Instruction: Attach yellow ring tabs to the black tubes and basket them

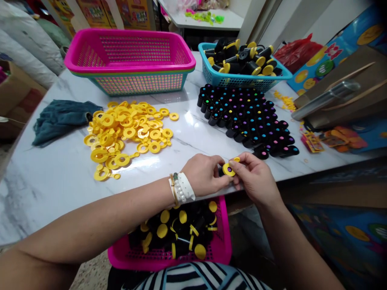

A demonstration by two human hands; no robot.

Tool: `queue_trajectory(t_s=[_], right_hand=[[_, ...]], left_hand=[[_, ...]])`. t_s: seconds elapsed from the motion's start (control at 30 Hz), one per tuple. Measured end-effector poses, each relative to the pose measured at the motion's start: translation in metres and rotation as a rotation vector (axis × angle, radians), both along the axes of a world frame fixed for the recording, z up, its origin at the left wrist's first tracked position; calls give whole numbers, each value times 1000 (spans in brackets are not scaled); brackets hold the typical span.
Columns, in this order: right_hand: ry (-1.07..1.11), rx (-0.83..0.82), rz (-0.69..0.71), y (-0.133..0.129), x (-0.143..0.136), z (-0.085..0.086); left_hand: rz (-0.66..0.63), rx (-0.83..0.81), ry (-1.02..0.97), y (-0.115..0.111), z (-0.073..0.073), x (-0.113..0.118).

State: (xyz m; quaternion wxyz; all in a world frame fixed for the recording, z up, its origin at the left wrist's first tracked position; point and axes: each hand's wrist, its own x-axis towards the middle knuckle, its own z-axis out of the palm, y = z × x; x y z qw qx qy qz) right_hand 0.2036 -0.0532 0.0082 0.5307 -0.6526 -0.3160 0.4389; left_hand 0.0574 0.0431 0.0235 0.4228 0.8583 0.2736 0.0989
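Note:
Near the table's front edge, my left hand is closed round a black cylinder, most of which its fingers hide. A yellow ring cap sits on the cylinder's end, with a purple dot showing in its hole. My right hand pinches the cap's rim between thumb and fingers. Beyond my hands, black cylinders with coloured dots on top stand in close rows. A loose heap of yellow ring caps lies to the left.
Stacked pink and teal baskets stand at the back. A blue basket and a pink basket below the table edge hold capped black pieces. Dark cloth lies left; a paper bag stands right.

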Motion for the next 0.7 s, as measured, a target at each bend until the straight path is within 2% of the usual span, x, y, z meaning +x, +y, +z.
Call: queue_trajectory(t_s=[0.07, 0.13, 0.23, 0.3, 0.37, 0.47, 0.6, 0.7], right_hand=[[-20, -6, 5, -1, -1, 0], [-54, 8, -3, -1, -2, 0], [-87, 42, -33, -1, -3, 0], [-83, 47, -41, -1, -6, 0], [-82, 56, -52, -2, -9, 0], [-115, 89, -73, -5, -12, 0], [-109, 158, -12, -13, -2, 0], [-16, 108, 90, -13, 12, 6]], left_hand=[[22, -254, -19, 3, 1, 3], [33, -433, -28, 5, 0, 6], [20, -491, -37, 3, -4, 6], [51, -377, -59, -4, -6, 3], [91, -151, -129, -11, -8, -1], [64, 158, -217, -18, -13, -5], [42, 280, -176, -18, -17, -5], [-15, 305, -163, -16, -17, -5]])
